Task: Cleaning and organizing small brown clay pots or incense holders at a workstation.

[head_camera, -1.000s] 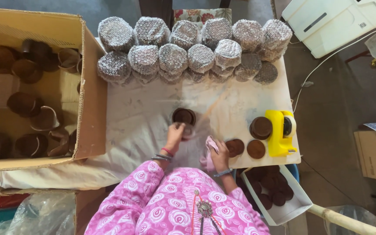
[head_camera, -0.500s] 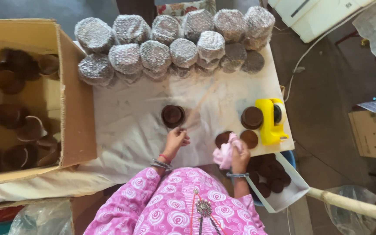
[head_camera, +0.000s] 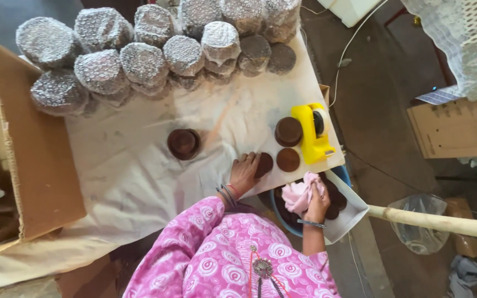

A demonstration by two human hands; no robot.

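Left hand on the near disc, right hand off the table with the cloth

Landmark for everything below is the yellow tape dispenser (head_camera: pixel 313 132), which stands near the right edge of the white-covered table (head_camera: pixel 139 182).

Cardboard box (head_camera: pixel 34 165) lies far to the dispenser's left, open, with dark round pieces inside. Behind and to the left of the dispenser, along the far edge of the table, sit many round bundles in bubble wrap (head_camera: pixel 139 60), packed touching one another. Well to the left of the dispenser, alone on the cloth, stands a dark brown bowl-like piece (head_camera: pixel 184 143).

Closer in, the left hand (head_camera: pixel 244 174) lies flat with fingers spread, its fingertips resting on a small brown disc (head_camera: pixel 264 164) at the near edge of the table, down and left of the dispenser. The disc is round, so it has no long axis to speak of. It lies directly ahead of the left hand, touching it, and is not gripped. Two more discs lie between it and the dispenser: one (head_camera: pixel 288 159) just beside it to the right, another (head_camera: pixel 288 131) touching the dispenser's left side.

Below the dispenser, past the table edge, the right hand (head_camera: pixel 317 201) is clenched around a bunched pink cloth (head_camera: pixel 299 194), held over a tray (head_camera: pixel 349 218) of further dark discs. That hand is clearly farther from the touched disc than the left.
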